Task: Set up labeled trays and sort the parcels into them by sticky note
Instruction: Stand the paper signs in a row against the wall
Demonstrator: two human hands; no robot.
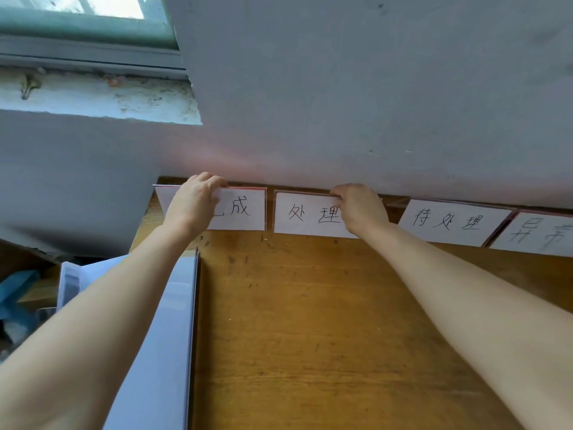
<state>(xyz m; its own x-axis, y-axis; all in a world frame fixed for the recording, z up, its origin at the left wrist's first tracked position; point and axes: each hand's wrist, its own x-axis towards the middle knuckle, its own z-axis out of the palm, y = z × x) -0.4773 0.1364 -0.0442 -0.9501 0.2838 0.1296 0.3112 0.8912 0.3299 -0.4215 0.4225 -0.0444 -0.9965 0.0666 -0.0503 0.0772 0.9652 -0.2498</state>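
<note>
Grip of left hand (193, 206) pinches leftmost label card (242, 209), right hand (359, 209) the next card (305, 214), both lengthwise along wall (341, 103)

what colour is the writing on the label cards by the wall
Black, handwritten on the white paper label cards; the head view shows it best.

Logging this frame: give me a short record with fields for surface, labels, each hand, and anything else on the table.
surface: wooden table against a grey wall
labels: four handwritten cards standing in a row along the wall
left hand: fingers grip the top edge of the leftmost card, hiding part of its writing
right hand: fingers grip the top edge of the second card
untouched: third card, reading 待处理; fourth card, cut off by the frame
other: pale flat sheets at the table's left edge
</note>
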